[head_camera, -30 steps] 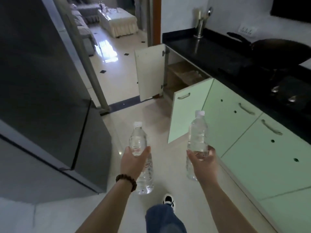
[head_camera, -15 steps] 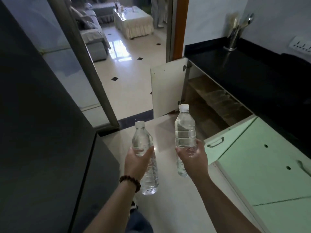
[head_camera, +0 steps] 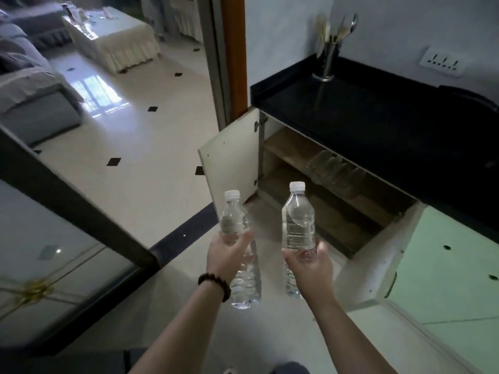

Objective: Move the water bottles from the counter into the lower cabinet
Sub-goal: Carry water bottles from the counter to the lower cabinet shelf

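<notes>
Two doors of the pale green lower cabinet (head_camera: 305, 168) stand swung wide, the far one (head_camera: 232, 155) out toward the tiled floor and the near one (head_camera: 378, 255) toward the person, so both wooden shelves are open for loading. Above it runs the black stone worktop (head_camera: 378, 117), bare near the corner except for a steel utensil holder (head_camera: 328, 63); what may be clear bottles already lie on the upper shelf, though the dim light leaves that uncertain. Both clear plastic water bottles are off the worktop and in the air just before the opening. The left hand (head_camera: 226, 257) has its grip wrapped round the middle of the left bottle (head_camera: 237, 225), tilted slightly. The right hand (head_camera: 310, 265) holds the right bottle (head_camera: 298, 220) by its lower half, upright, cap up, likely so each can be stood or slid onto a shelf directly.
</notes>
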`<act>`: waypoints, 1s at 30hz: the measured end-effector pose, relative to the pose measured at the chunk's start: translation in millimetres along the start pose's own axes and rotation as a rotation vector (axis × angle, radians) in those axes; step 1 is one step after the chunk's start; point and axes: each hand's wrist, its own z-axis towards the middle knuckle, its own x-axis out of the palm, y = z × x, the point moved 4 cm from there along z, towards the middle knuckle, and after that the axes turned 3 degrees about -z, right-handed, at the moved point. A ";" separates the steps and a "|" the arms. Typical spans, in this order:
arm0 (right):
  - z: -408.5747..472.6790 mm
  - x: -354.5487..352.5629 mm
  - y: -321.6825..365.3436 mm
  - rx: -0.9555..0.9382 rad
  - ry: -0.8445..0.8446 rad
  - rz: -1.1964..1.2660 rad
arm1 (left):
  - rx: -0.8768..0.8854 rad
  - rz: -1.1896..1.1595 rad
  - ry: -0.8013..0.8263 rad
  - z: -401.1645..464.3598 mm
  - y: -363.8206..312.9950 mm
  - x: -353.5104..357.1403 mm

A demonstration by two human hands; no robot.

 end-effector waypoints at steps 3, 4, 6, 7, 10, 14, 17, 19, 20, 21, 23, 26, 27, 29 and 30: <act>33.1 2.6 3.5 0.052 -0.070 0.015 | -0.011 0.035 0.083 46.1 -11.5 21.2; 45.9 3.1 2.9 0.067 -0.093 0.019 | -0.019 0.047 0.105 61.3 -14.0 28.9; 74.9 4.3 0.5 0.096 -0.142 0.027 | -0.039 0.064 0.151 94.8 -16.3 47.0; 91.0 5.9 -1.4 0.112 -0.163 0.031 | -0.053 0.075 0.166 111.6 -18.1 57.0; 141.5 11.3 -5.3 0.149 -0.213 0.045 | -0.082 0.125 0.199 162.9 -23.3 87.5; 204.3 18.2 -8.4 0.214 -0.235 0.068 | -0.119 0.191 0.267 221.5 -37.8 127.0; 241.4 22.6 -13.3 0.262 -0.238 0.050 | -0.140 0.228 0.297 258.3 -45.4 148.9; 262.2 25.7 -18.8 0.297 -0.244 0.047 | -0.161 0.252 0.320 282.2 -43.8 161.1; 271.8 28.0 -22.7 0.310 -0.244 0.038 | -0.177 0.263 0.327 293.4 -41.4 166.2; 281.0 30.6 -26.7 0.325 -0.244 0.030 | -0.199 0.269 0.333 303.8 -39.0 171.2; 299.1 37.5 -36.4 0.354 -0.235 0.035 | -0.253 0.300 0.371 326.3 -28.6 181.6; 330.8 53.3 -60.3 0.405 -0.234 0.049 | -0.351 0.342 0.468 367.2 -5.3 196.7; 343.4 59.7 -71.7 0.419 -0.233 0.059 | -0.370 0.344 0.506 381.8 3.9 203.1; 373.0 73.4 -94.2 0.446 -0.234 0.111 | -0.380 0.351 0.561 413.4 25.1 217.8; 387.8 77.8 -101.1 0.453 -0.233 0.147 | -0.360 0.349 0.572 426.2 29.6 225.7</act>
